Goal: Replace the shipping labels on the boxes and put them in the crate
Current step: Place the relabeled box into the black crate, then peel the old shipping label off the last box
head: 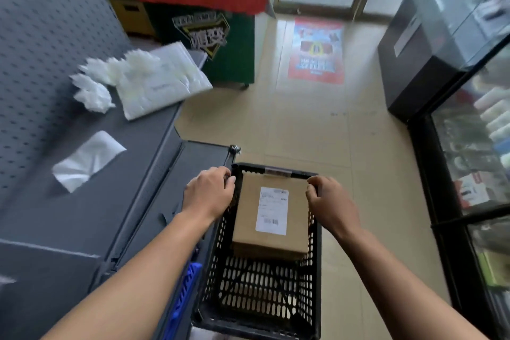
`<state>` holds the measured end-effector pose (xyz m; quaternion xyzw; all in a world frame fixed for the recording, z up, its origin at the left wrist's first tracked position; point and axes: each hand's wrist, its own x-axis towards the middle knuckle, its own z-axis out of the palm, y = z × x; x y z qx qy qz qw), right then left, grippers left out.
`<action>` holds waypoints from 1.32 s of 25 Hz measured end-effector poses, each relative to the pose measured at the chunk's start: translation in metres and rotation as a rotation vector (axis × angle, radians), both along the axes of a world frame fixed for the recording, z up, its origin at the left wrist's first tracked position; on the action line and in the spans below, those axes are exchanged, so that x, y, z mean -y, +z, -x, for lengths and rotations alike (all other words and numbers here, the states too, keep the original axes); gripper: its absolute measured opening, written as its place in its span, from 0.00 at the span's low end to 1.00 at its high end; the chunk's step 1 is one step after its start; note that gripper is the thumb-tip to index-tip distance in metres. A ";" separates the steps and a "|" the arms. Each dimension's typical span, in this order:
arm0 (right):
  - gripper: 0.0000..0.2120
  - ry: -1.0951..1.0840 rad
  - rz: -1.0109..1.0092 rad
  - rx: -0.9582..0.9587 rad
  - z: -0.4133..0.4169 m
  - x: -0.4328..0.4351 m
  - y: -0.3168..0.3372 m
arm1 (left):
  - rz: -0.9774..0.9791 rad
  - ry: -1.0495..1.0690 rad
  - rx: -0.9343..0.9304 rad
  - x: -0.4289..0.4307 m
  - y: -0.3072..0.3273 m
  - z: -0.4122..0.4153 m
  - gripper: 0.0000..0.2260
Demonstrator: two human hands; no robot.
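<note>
You are standing in a shop: a stocked cooler (474, 174) is lining the right edge, a floor poster (316, 50) top centre.

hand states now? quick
Left hand: fingers curled over the black crate's left rim, gripping it.
Right hand: curled at the cardboard box's far right corner; box or rim, cannot tell.
</note>
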<state>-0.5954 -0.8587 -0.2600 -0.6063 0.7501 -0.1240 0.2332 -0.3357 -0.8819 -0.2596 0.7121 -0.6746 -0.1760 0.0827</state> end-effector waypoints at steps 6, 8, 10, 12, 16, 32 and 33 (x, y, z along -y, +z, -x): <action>0.13 0.215 0.305 0.018 -0.066 -0.016 0.166 | 0.219 0.141 -0.026 -0.049 0.177 -0.054 0.13; 0.12 0.334 0.381 0.043 -0.104 -0.025 0.208 | 0.333 0.247 -0.063 -0.082 0.221 -0.086 0.14; 0.12 0.462 0.451 0.064 -0.145 -0.037 0.244 | 0.428 0.369 -0.063 -0.125 0.256 -0.121 0.15; 0.12 0.596 0.508 0.109 -0.194 -0.058 0.278 | 0.486 0.502 -0.037 -0.181 0.286 -0.159 0.14; 0.11 0.817 0.604 0.219 -0.296 -0.121 0.328 | 0.579 0.752 0.049 -0.304 0.331 -0.229 0.12; 0.15 1.521 0.510 0.527 -0.602 -0.538 0.387 | 0.657 1.492 0.235 -0.834 0.388 -0.380 0.16; 0.15 1.558 0.482 0.553 -0.613 -0.557 0.388 | 0.664 1.560 0.237 -0.858 0.386 -0.381 0.16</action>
